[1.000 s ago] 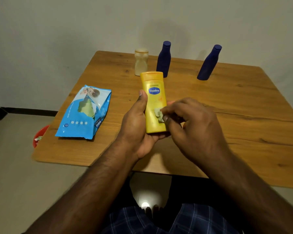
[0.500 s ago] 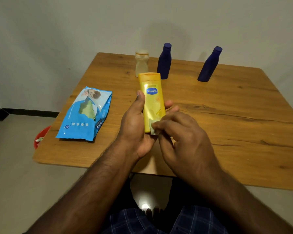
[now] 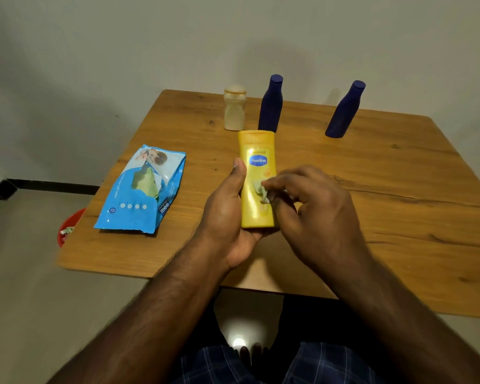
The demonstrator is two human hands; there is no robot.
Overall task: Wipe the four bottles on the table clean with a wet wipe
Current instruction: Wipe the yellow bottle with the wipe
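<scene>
Head view of a wooden bench [image 3: 372,189] set against a plain wall. The left hand [image 3: 227,217] grips a yellow bottle [image 3: 257,173] from below and from its left side, thumb laid along the bottle's left edge, so that the bottle is held above the near middle of the bench with its cap pointing far and its blue label facing up. The right hand [image 3: 316,209] pinches a small crumpled wet wipe [image 3: 262,191] between curled fingertips and presses it against the front face of the yellow bottle, just below the label.

Three further bottles stand upright along the far edge of the bench: a pale bottle [image 3: 234,108] at the left, a dark blue bottle [image 3: 271,103] just beside it on the right, and a second dark blue bottle [image 3: 345,110] well apart at the far right.

A blue wipes pack [image 3: 142,189] lies flat on the left part of the bench, with a wipe showing at its opening. A red bin [image 3: 67,225] on the floor shows partly past the bench's left edge.
</scene>
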